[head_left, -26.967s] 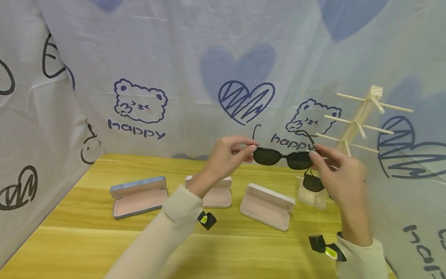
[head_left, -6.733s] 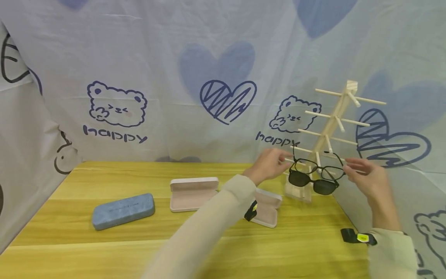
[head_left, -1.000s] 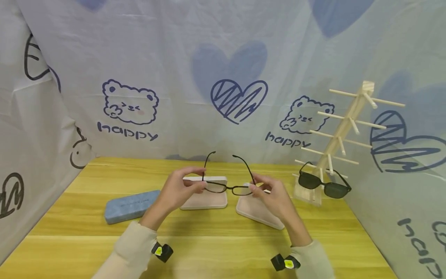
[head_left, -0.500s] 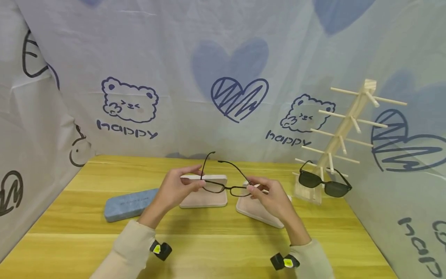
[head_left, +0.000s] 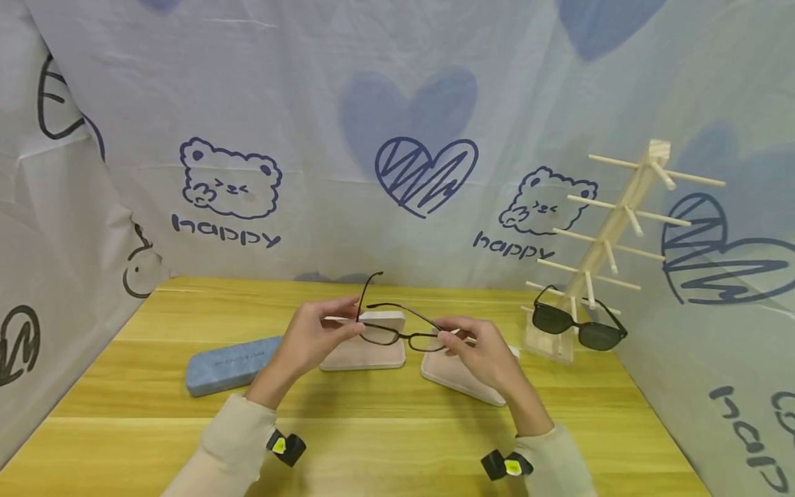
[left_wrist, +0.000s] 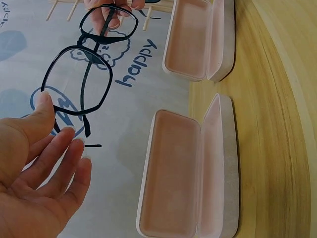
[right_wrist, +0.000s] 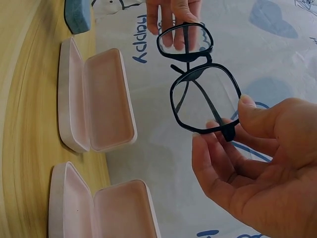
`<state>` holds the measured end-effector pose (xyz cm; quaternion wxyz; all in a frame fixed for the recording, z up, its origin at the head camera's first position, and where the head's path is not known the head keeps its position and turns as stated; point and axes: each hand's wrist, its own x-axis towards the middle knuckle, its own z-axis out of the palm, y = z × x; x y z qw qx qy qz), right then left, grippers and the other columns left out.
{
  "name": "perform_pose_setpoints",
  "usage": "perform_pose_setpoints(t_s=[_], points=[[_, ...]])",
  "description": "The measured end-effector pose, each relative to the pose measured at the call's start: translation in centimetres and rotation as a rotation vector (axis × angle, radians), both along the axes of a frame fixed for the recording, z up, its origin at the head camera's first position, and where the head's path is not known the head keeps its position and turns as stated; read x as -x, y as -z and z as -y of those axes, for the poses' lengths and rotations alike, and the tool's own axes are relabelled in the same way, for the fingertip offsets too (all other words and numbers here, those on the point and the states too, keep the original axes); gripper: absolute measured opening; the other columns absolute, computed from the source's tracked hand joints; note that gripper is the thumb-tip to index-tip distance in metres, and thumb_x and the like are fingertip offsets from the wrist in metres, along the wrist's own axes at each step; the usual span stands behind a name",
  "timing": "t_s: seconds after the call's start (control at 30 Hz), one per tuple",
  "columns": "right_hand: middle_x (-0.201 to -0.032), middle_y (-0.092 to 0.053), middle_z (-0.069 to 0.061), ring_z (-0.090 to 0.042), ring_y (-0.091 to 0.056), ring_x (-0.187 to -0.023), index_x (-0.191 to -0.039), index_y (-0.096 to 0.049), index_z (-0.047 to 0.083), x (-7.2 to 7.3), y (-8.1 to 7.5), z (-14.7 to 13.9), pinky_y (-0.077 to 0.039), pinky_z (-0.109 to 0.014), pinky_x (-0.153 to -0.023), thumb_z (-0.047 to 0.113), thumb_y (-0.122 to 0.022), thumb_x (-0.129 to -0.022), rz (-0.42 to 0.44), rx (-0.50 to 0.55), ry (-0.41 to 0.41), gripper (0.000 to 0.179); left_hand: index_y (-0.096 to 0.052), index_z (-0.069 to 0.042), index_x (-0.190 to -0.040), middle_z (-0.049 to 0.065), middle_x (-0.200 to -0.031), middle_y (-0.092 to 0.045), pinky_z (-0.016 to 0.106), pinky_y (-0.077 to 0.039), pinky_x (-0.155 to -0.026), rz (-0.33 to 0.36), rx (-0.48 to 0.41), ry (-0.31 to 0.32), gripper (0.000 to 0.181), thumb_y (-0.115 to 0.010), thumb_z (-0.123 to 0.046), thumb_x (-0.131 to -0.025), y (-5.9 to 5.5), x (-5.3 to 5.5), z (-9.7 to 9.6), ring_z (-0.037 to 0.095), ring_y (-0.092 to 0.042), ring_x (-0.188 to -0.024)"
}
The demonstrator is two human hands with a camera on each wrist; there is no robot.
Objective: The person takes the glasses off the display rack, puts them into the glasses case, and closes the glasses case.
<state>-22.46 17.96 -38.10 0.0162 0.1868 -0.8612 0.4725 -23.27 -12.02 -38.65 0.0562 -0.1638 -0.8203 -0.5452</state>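
Note:
Black-framed eyeglasses with clear lenses are held up between both hands, above two open pale pink glasses cases. My left hand pinches one end of the frame between thumb and fingers; the temple there points away, unfolded. At the other end, my right hand grips the frame by its hinge, and that temple slants inward behind the lenses. The left case and the right case both stand with lids raised, pink lining showing. The right hand partly covers the right case in the head view.
A closed blue glasses case lies on the wooden table at the left. At the right stands a wooden peg rack, with black sunglasses on its lower part. A printed cloth hangs behind.
Over the last second the right temple has swung inward. The eyeglasses were at the rack 6.7 s ago and are now over the cases. The blue case, open 27 s ago, is closed.

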Motion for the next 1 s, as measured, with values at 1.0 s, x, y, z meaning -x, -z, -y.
perform_pose_setpoints(t_s=[1.0], points=[[-0.117,-0.073,-0.023,-0.021,-0.073,-0.088,-0.122,-0.072,-0.003,0.0,0.5,0.2,-0.062,-0.025,-0.076,0.005,-0.06,-0.103,-0.046,-0.033,-0.069,0.023,-0.064,-0.005,-0.14,0.018,-0.121,-0.074,0.032,-0.061,-0.094,0.042,-0.01,0.012,0.047,-0.076,-0.013,-0.095,1.4,-0.3,0.0,0.029,-0.073,-0.111]])
